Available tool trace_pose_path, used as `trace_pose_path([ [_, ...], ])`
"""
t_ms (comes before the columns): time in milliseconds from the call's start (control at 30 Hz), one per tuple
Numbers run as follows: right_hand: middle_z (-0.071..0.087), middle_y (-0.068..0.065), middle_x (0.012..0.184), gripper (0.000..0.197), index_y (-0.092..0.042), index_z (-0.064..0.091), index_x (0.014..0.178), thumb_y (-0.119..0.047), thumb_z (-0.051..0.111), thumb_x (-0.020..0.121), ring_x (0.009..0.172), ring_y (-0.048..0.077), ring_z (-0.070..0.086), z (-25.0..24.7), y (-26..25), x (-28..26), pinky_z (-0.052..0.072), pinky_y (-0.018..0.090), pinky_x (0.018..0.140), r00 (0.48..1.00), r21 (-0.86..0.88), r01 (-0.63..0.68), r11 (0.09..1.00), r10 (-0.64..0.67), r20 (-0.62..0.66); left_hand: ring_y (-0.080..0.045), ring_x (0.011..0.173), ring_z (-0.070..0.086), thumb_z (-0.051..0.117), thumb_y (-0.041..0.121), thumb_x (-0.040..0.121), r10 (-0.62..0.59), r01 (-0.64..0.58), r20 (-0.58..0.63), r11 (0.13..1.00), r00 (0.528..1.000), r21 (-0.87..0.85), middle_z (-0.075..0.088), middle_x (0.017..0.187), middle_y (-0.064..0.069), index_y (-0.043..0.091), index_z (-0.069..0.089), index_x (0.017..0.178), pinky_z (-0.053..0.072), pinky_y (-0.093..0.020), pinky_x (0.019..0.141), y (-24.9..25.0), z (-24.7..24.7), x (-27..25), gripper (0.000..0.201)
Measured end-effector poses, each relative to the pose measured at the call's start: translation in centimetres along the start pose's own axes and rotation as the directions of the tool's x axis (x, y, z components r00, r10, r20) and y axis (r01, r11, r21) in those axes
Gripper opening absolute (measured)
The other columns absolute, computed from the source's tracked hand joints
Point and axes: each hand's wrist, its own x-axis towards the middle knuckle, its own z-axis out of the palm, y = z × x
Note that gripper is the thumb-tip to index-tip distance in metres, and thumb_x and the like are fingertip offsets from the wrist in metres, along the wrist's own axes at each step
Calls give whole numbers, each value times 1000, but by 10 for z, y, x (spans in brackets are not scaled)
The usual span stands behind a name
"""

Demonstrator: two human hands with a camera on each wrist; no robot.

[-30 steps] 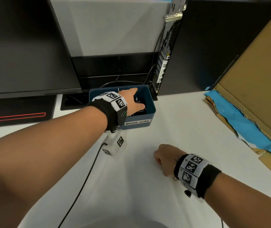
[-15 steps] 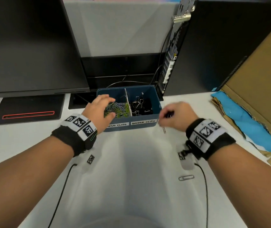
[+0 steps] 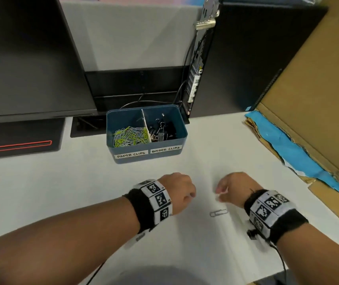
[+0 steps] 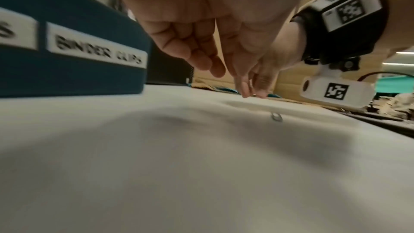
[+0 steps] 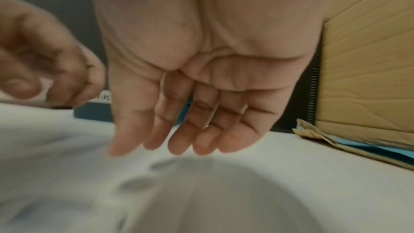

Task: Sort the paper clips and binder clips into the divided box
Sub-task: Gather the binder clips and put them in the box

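Note:
The blue divided box [image 3: 123,120] stands at the back of the white table, labelled PAPER CLIPS and BINDER CLIPS. Green and silver paper clips [image 3: 130,136] fill its left half, black binder clips [image 3: 162,128] its right half. One silver paper clip [image 3: 218,212] lies loose on the table, also seen as the silver paper clip [image 4: 276,117] in the left wrist view. My left hand [image 3: 191,195] hovers left of it, fingers loosely curled, holding nothing. My right hand [image 3: 222,192] hangs just above and behind the clip, fingers [image 5: 179,139] pointing down, empty.
A monitor [image 3: 26,58] and its black base [image 3: 18,138] stand at the back left, a black computer case [image 3: 246,58] behind the box. Torn cardboard with blue lining [image 3: 300,153] occupies the right side. Wrist-camera cables trail over the near table.
Both hands have drawn back from the box to the near table. The right hand held a binder clip half a second ago and now holds nothing. The camera has tilted down.

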Motion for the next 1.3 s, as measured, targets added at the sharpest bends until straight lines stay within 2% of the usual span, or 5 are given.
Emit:
trace_pose_path([
  [367, 60, 7, 103, 16, -20, 65, 87, -17, 49, 85, 103, 27, 61, 50, 16, -13, 42, 25, 76, 992, -185, 123, 975, -116, 50, -17, 127, 37, 53, 31, 88, -107, 108, -203, 994, 973, -6, 43, 135, 7, 30, 56, 120, 32, -31, 105, -11, 9, -13, 33],
  [533, 61, -2, 83, 5, -19, 60, 81, -14, 59, 83, 79, 14, 52, 3, -15, -5, 38, 17, 65, 975, 38, 198, 979, -193, -109, -26, 117, 42, 65, 30, 70, -286, 324, -548, 946, 786, -28, 51, 127, -7, 26, 56, 114, 42, -49, 95, -52, -21, -51, 45],
  [767, 50, -14, 64, 9, -19, 60, 80, -12, 65, 82, 64, 7, 51, -70, -133, 25, 50, 22, 72, 799, 327, 511, 795, -298, -522, -29, 128, 39, 72, 24, 73, -579, 578, -531, 793, 619, -191, 41, 138, -7, 20, 52, 127, 33, -47, 105, -78, -35, -81, 57],
  [1033, 63, 13, 121, 31, -5, 58, 119, -19, 48, 94, 113, 30, 59, -81, -154, 82, 50, 35, 93, 961, -62, 80, 995, -93, -262, -19, 142, 27, 49, 38, 92, -624, 559, -434, 779, 650, -284, 24, 155, 1, 21, 29, 145, 25, -42, 116, -100, -56, -80, 59],
  [1300, 55, 18, 133, 35, 0, 54, 125, -15, 40, 97, 123, 33, 51, -65, -174, 89, 41, 37, 100, 989, -140, 150, 979, -150, 15, -15, 149, -3, 30, 39, 99, -658, 588, -224, 747, 718, -311, -4, 160, 6, 18, 5, 151, 11, -48, 120, -126, -69, -52, 62],
])
